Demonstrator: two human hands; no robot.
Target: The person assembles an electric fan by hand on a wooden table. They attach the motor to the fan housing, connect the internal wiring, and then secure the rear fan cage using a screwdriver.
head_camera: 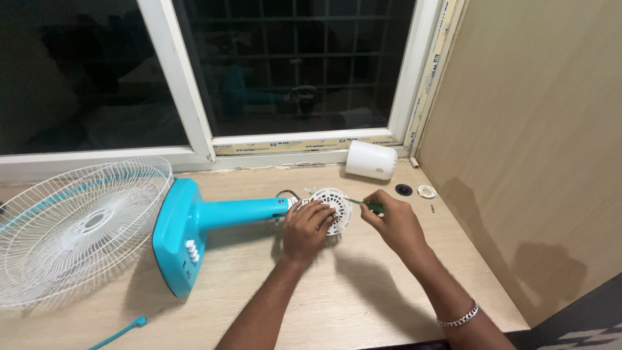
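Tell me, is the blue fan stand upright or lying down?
Lying down: the blue fan stand rests on its side on the wooden table, its base facing the white grille.

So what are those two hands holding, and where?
The left hand grips the white vented motor housing on its near side; the right hand holds a green-handled screwdriver by the handle.

Light wooden tabletop [363, 285] under a white-framed window [188, 97], dark outside, metal grille [291, 58] behind the glass. Plain beige panel wall [531, 129] at right, carrying soft shadows.
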